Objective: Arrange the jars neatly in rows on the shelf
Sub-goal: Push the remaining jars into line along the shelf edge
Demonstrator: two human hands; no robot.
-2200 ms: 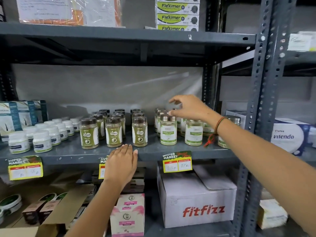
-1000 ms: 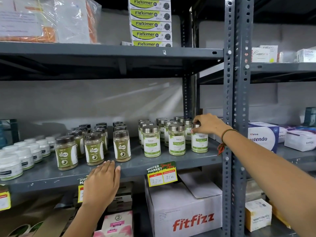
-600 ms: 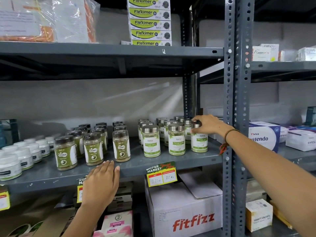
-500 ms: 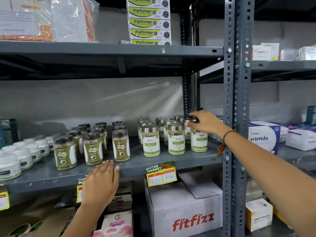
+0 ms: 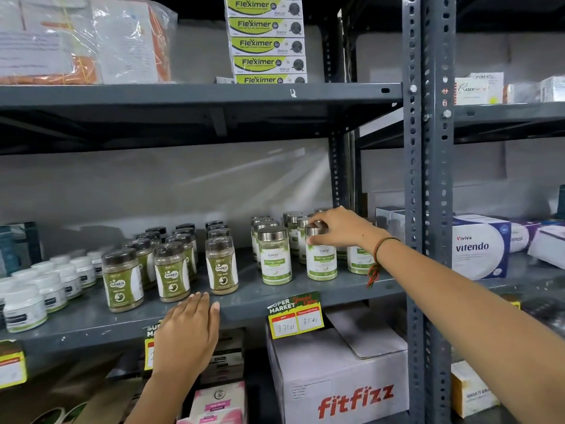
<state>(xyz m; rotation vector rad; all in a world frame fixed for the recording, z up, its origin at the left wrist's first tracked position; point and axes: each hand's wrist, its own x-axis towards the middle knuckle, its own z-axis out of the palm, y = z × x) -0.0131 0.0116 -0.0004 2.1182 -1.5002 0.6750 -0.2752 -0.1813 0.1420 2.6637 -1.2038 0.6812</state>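
Note:
On the grey middle shelf (image 5: 305, 289) stand rows of silver-lidded Moringa jars with green-and-white labels. My right hand (image 5: 336, 228) grips the lid of the middle front Moringa jar (image 5: 321, 261). Another front jar (image 5: 274, 261) stands to its left, and a third (image 5: 359, 260) is partly hidden behind my wrist. Left of them are rows of brown-lidded Gaska jars (image 5: 221, 267) filled with green powder. My left hand (image 5: 186, 335) lies flat on the shelf's front edge below the Gaska jars, fingers together, holding nothing.
Small white jars (image 5: 24, 304) fill the shelf's left end. A steel upright (image 5: 428, 209) stands just right of my forearm. Vitendo boxes (image 5: 480, 246) sit on the neighbouring shelf. A Fitfizz carton (image 5: 339, 381) sits below, Fleximer boxes (image 5: 269, 41) above. A price tag (image 5: 295, 316) hangs on the edge.
My right hand left the rightmost jars and moved left onto the lid of the middle front jar. My left hand has stayed on the shelf edge.

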